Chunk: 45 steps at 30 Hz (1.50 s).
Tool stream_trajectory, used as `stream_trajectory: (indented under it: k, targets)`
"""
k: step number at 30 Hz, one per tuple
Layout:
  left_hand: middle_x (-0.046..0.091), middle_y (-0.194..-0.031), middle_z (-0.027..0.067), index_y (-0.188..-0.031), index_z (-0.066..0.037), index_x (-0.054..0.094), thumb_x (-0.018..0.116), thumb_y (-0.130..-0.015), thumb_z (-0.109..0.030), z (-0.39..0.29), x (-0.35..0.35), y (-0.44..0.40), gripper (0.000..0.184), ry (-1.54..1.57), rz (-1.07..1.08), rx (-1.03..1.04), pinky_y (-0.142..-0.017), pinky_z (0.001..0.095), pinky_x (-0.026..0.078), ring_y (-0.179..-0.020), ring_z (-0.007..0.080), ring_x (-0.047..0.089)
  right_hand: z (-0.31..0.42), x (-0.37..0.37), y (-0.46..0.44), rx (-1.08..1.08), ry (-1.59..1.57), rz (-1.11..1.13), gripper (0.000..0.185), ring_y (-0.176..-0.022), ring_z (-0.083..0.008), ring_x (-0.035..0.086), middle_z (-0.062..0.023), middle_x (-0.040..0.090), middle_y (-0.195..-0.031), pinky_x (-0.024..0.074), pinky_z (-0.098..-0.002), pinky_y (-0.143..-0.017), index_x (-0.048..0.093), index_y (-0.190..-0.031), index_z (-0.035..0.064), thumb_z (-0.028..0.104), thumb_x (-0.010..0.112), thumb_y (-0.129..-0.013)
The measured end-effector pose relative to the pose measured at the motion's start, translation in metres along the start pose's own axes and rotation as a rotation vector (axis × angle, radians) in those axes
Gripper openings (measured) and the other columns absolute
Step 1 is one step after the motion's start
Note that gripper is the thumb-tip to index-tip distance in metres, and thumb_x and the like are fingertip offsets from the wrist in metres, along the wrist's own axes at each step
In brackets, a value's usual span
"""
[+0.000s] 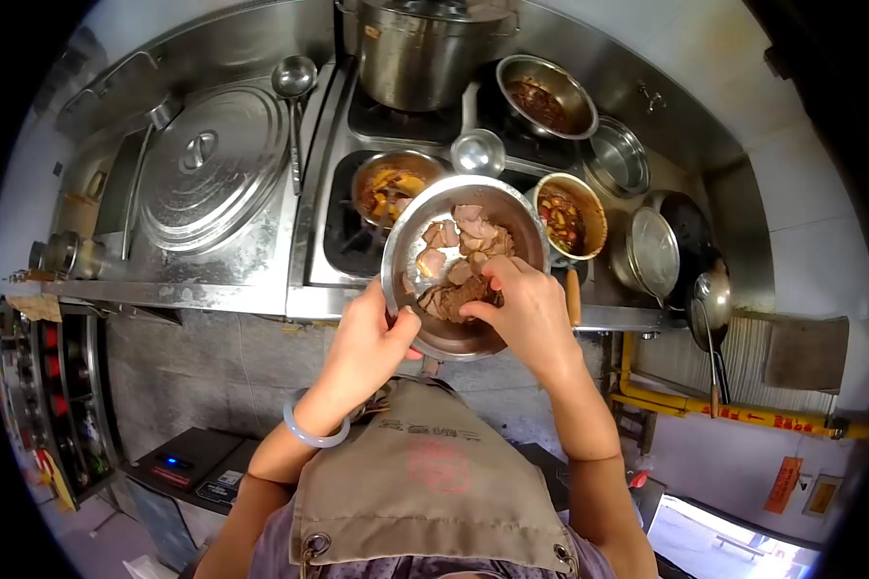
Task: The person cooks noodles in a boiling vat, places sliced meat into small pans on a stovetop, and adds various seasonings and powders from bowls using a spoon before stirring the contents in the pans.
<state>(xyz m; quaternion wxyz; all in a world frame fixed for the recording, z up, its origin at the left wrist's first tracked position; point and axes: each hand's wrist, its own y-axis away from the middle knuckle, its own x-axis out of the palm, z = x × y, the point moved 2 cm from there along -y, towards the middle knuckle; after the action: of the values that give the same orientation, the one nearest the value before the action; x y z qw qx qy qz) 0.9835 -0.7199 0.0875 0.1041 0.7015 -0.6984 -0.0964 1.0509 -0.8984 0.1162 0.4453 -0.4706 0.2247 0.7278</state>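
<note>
Bowl [446, 338] of sliced meat [459, 275] at the centre of the frame, clasped at its lower-left rim by the left hand [369, 333], thumb over the edge. Down among the slices, the curled fingers and thumb of the right hand [531, 299], pinch on any piece impossible to tell. Just beyond the bowl, a pan [420, 167] of food above left and a pot [595, 227] above right; at upper left, a large round lid [203, 154].

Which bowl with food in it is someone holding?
The steel bowl of sliced meat: the left hand grips its rim and the right hand reaches inside. No hand touches the other food containers.
</note>
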Motion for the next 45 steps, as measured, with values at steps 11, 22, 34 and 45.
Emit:
stream_trajectory:
  k: [11,22,34,45]
  targets:
    - [0.059,-0.073,0.0134,-0.104,0.011,0.047,0.049,-0.083,-0.004,0.012,0.110,-0.010,0.026,0.127,-0.155,0.061,-0.045,0.0254,0.052,-0.053,0.0155,0.061,-0.090,-0.046,0.047,0.015,-0.021,-0.073,0.030,-0.065,-0.0322,0.062,-0.0115,0.061,-0.070,0.0484,-0.0401,-0.056,0.051,-0.096,0.0082,0.007,0.068,-0.071]
    - [0.061,-0.071,0.0139,-0.104,0.011,0.046,0.050,-0.082,-0.004,0.007,0.133,-0.022,0.027,0.100,-0.229,0.113,-0.046,0.0262,0.052,-0.053,0.0166,0.063,-0.115,-0.057,0.057,-0.041,-0.005,-0.184,0.020,-0.059,-0.0260,0.059,-0.0054,0.057,-0.078,0.0467,-0.0356,-0.052,0.054,-0.082,0.0083,0.005,0.068,-0.069]
    - [0.060,-0.071,0.0128,-0.103,0.010,0.046,0.049,-0.083,-0.004,-0.003,0.140,-0.024,0.025,0.082,-0.213,0.094,-0.048,0.0259,0.053,-0.052,0.0140,0.060,-0.122,-0.056,0.054,-0.114,0.065,-0.213,0.019,-0.070,-0.0225,0.061,-0.0027,0.055,-0.082,0.0476,-0.0325,-0.053,0.058,-0.082,0.0100,0.003,0.066,-0.066]
    - [0.061,-0.076,0.0141,-0.106,0.010,0.047,0.049,-0.083,-0.004,-0.003,0.134,-0.024,0.027,0.117,-0.242,0.106,-0.049,0.0260,0.053,-0.056,0.0146,0.061,-0.143,-0.054,0.060,-0.054,-0.561,-0.249,0.019,-0.060,-0.0042,0.043,-0.0053,0.060,-0.092,0.0381,-0.0169,-0.055,0.057,-0.080,0.0016,-0.009,0.064,-0.066]
